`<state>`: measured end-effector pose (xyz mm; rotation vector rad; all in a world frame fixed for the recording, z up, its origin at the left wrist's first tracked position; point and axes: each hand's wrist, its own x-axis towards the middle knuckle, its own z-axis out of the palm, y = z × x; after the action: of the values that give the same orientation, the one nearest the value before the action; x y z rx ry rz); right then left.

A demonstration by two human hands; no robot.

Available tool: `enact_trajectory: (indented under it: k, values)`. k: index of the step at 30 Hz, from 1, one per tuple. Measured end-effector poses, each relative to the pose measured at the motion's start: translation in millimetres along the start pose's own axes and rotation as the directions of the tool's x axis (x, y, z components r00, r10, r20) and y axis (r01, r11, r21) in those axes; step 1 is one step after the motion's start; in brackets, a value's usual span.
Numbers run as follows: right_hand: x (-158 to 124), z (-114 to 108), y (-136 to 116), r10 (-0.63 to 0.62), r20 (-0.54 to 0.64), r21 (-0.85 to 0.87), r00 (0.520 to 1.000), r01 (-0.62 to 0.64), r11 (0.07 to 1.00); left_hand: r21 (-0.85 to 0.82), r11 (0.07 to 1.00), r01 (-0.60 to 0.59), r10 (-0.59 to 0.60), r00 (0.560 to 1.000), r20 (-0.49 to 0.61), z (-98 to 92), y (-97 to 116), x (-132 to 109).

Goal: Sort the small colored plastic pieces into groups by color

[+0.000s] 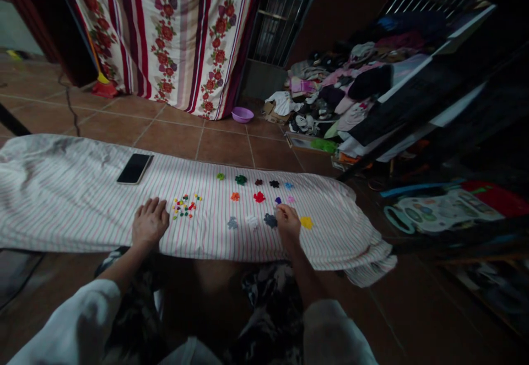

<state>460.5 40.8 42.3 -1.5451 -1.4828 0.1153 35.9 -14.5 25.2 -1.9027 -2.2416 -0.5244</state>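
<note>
A striped cloth (pixel 61 199) lies spread over the tiled floor in front of me. My left hand (pixel 149 223) rests flat on it with fingers stretched out, just left of a heap of tiny coloured beads (pixel 185 206). My right hand (pixel 287 223) is closed in a pinch near a purple piece (pixel 278 200), between a dark grey piece (pixel 270 220) and a yellow piece (pixel 306 222); what it pinches is too small to make out. More small sorted clusters lie in rows: green (pixel 240 179), red (pixel 259 196), orange (pixel 235 196).
A black phone (pixel 134 168) lies on the cloth at the upper left. A flowered curtain (pixel 177 28) hangs behind. A purple bowl (pixel 242 114) sits on the floor. A pile of clothes (pixel 343 95) and a toy (pixel 438 210) stand to the right.
</note>
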Motion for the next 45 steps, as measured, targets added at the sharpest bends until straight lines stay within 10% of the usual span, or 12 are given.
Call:
enact_trajectory:
  k: [13, 24, 45]
  values:
    - [-71.9, 103.2, -114.2, -0.225, 0.485, 0.275, 0.845, 0.097, 0.957, -0.054, 0.998, 0.014, -0.015, 1.000, -0.011, 1.5, -0.2, 1.3]
    - [-83.7, 146.3, -149.8, -0.255, 0.628, 0.237, 0.736, 0.131, 0.963, -0.084, 0.996, 0.035, -0.035, 0.999, 0.004, 3.3, -1.1, 2.0]
    - [-83.3, 163.6, -169.0, -0.134, 0.620, 0.002, 0.773, 0.169, 0.986, -0.024, 1.000, -0.018, 0.016, 0.996, -0.089, 10.0, -3.9, 2.2]
